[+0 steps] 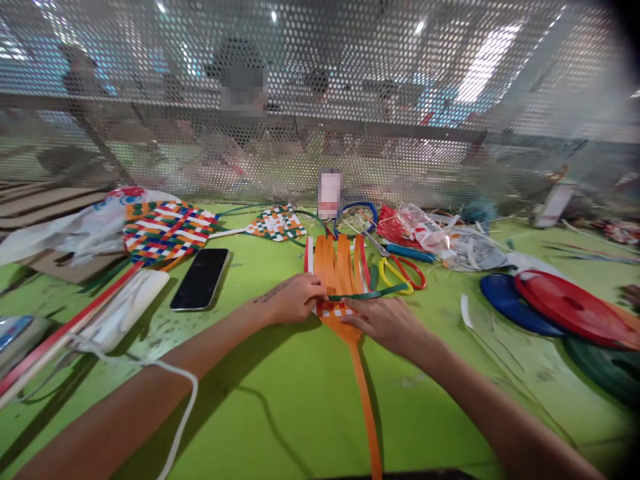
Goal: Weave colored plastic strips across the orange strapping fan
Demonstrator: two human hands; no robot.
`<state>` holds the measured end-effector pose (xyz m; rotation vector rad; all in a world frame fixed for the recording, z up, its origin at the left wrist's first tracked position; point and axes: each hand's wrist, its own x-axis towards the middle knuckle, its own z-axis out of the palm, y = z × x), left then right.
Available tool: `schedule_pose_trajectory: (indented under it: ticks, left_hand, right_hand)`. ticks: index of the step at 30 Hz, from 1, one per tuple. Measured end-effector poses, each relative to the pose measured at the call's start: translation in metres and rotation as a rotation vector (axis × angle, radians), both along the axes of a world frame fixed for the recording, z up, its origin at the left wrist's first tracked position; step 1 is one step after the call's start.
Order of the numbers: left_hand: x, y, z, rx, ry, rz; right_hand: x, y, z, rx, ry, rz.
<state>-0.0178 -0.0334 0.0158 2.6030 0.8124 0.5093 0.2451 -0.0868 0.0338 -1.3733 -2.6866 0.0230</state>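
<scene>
A partly woven piece of orange, red and white strips (336, 313) lies on the green table, its loose strips (326, 260) pointing away and one long orange strip (365, 407) running toward me. Across it lies a dark green strip (385, 291). My left hand (297, 298) pinches the green strip at the weave's left edge, fingers closed. My right hand (385, 320) rests over the weave's right side with its fingers spread, touching the weave and the green strip.
Left are a black phone (201, 279), a white power bank (125, 310) with a cable, and a colourful woven fan (167, 230). Yellow- and red-handled scissors (395, 275) lie beyond my right hand. Red (575, 307) and blue coils (515, 303) sit right. A perforated metal screen (300, 147) stands behind.
</scene>
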Motion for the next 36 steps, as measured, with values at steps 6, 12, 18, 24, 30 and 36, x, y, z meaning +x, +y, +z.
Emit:
schedule_pose_trajectory:
  ticks: [6,12,18,24,30,36]
  left_hand:
    - [0.004,-0.007,-0.005,0.062,0.003,-0.038]
    - [0.004,-0.007,-0.003,0.123,0.089,-0.05]
    - [0.005,-0.009,-0.003,0.146,0.115,-0.044]
    - [0.005,-0.01,-0.001,0.181,0.145,-0.067]
    - [0.006,-0.009,0.0,0.213,0.188,-0.049]
    - [0.005,-0.007,-0.005,0.265,0.152,-0.087]
  right_hand:
    - [0.002,0.003,0.0,-0.019,0.004,-0.013]
    - [-0.002,-0.001,0.005,-0.042,-0.003,-0.039]
    - [0.012,0.001,0.026,0.062,0.218,-0.132]
    - [0.082,0.066,0.044,0.209,0.309,-0.592]
    - [0.103,0.112,0.013,-0.244,0.077,-0.57]
    - [0.1,0.116,0.04,-0.15,0.012,-0.625]
